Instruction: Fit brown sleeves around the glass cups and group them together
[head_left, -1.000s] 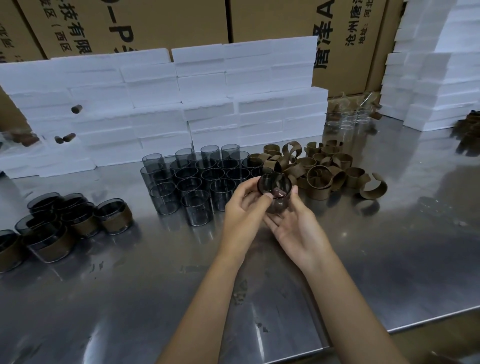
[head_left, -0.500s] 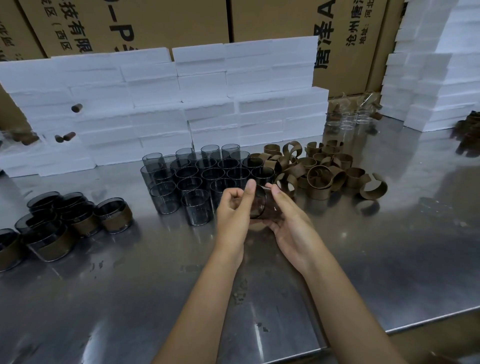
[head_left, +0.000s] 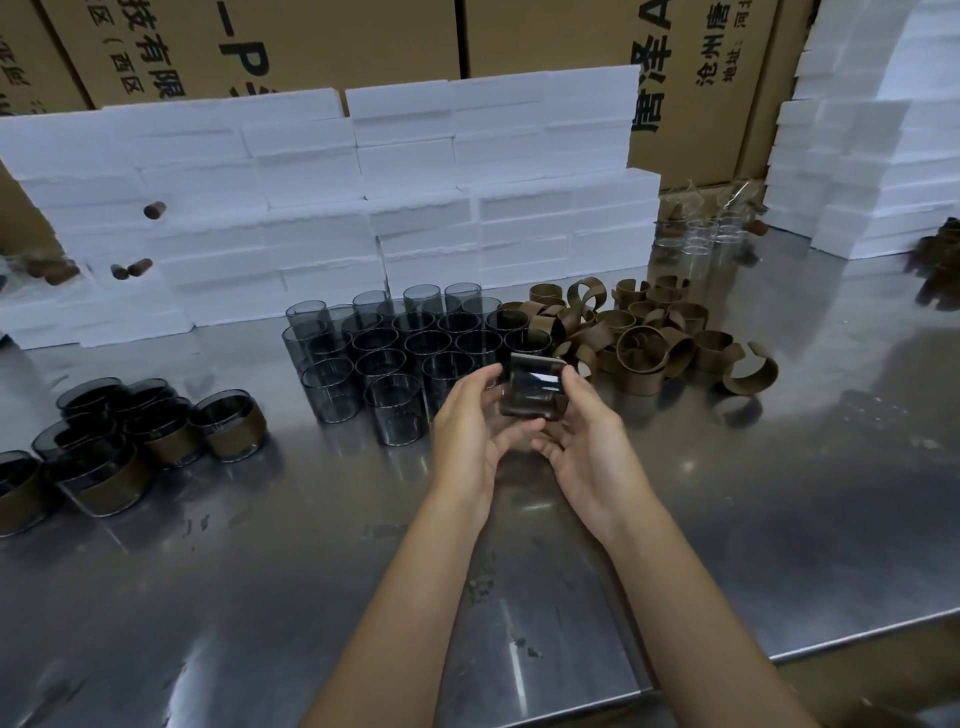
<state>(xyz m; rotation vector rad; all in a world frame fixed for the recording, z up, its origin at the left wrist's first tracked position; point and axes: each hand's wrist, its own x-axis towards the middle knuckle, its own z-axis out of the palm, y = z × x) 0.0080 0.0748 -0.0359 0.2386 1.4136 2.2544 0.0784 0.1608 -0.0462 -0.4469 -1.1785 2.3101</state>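
Tall cardboard boxes (head_left: 332, 47) printed with black characters stand along the back, and in front of them white foam blocks (head_left: 405, 208) are stacked in a low wall, with a second stack (head_left: 872, 156) at the far right. All of this rests on a shiny metal table (head_left: 260, 597) that fills the lower part of the view. Near the middle of the table a cluster of bare smoky glass cups (head_left: 395, 348) stands upright, rims touching. Just to its right lies a loose heap of brown sleeves (head_left: 639, 332) (curled open bands, some on edge, some flat). At the left edge a group of sleeved cups (head_left: 156, 436) stands close together, each with a brown band round its lower half. Above the table, just in front of the bare cups, one glass cup (head_left: 535, 387) is held tilted on its side between both hands. The left hand (head_left: 472, 426) curls its fingers and thumb round the cup's left side; the right hand (head_left: 587, 441) cradles it from below and the right, fingertips against the glass.
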